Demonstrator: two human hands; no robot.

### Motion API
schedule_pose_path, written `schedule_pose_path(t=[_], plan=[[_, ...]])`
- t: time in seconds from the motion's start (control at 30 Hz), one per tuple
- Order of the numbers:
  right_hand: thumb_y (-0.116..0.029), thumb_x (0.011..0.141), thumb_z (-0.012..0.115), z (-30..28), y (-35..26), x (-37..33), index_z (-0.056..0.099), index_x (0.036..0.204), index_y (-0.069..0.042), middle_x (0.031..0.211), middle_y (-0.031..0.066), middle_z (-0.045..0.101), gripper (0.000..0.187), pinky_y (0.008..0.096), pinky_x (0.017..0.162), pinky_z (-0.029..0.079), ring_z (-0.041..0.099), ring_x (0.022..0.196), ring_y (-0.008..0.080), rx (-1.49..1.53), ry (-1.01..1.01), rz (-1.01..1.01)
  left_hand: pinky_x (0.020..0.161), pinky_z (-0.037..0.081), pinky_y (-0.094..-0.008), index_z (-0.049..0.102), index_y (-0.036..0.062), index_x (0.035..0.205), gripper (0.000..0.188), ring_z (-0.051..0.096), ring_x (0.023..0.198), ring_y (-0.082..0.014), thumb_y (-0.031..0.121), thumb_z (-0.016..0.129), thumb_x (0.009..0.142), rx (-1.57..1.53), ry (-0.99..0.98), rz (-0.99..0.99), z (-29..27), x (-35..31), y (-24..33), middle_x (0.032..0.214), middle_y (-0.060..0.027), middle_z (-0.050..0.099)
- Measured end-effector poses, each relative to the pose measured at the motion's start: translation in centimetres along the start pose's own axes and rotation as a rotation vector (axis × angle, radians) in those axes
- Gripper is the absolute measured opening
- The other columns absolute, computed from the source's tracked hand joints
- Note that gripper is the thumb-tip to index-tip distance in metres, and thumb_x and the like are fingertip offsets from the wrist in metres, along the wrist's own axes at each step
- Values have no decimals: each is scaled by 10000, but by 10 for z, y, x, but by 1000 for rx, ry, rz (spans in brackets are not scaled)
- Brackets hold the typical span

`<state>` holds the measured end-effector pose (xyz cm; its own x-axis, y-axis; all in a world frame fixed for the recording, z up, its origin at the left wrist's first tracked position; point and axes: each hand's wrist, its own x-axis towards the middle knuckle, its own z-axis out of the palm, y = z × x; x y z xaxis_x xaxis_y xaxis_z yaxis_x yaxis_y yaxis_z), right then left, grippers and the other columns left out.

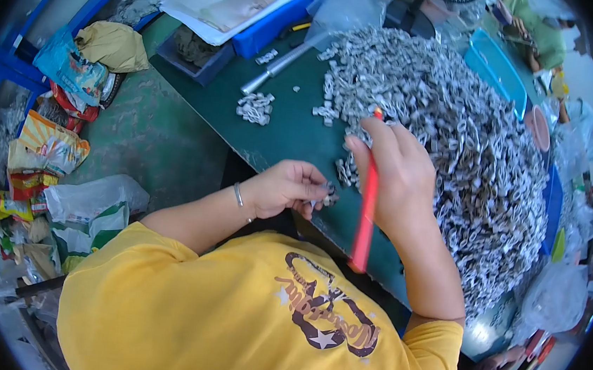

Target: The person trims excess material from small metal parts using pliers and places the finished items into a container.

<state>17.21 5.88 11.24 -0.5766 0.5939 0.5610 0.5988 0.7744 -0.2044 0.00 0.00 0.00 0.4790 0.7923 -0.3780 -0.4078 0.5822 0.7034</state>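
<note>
My left hand (283,187) is closed in a pinch near the table's front edge. Its fingertips grip a small grey metal piece (330,198), whose exact shape is partly hidden. My right hand (401,180) is wrapped around a long red-handled tool (364,226) with a small orange-yellow tip at its upper end; its kind is not clear. Just right of and behind that hand rises a large heap of small silvery metal link-like parts (476,151). A few of the same parts lie between my two hands.
On the green table (291,128) sit a small cluster of metal parts (255,108), a silver rod (278,67), a grey bin (194,53) and papers (235,0). A turquoise basin (493,68) stands behind the heap. Bags (94,199) lie at left. Another person (538,37) is at far right.
</note>
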Motion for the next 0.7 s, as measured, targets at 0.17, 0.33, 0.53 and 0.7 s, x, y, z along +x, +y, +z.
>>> schedule_pose_path(t=[0.17,0.33,0.53,0.7], plan=[[-62,708,581,57,3,80,532,758,-38,714,121,627,75,348,606,487,641,696,251,-289,-303,-26,544,509,-224,562,11,930,142,599,621,-117,103,620,839,45,-42,27,-4,-2,7,785,-72,617],[-103,774,554,117,14,138,633,884,-70,883,107,672,139,377,751,478,655,847,259,-352,-582,146,535,485,-211,540,3,915,120,570,579,-88,89,599,855,218,35,329,-12,10,1,737,-50,602],[-106,811,507,160,30,161,604,939,-62,1016,128,630,167,401,786,478,616,950,277,-282,-651,240,550,474,-199,520,-10,920,123,571,598,-80,60,595,853,241,2,502,-19,21,-12,755,-43,593],[-48,740,532,181,59,168,540,1033,-52,1007,144,599,293,397,783,484,574,963,314,-205,-402,-10,565,487,-208,519,-18,915,124,567,628,-76,53,597,850,195,22,513,-14,16,-4,765,-43,591]])
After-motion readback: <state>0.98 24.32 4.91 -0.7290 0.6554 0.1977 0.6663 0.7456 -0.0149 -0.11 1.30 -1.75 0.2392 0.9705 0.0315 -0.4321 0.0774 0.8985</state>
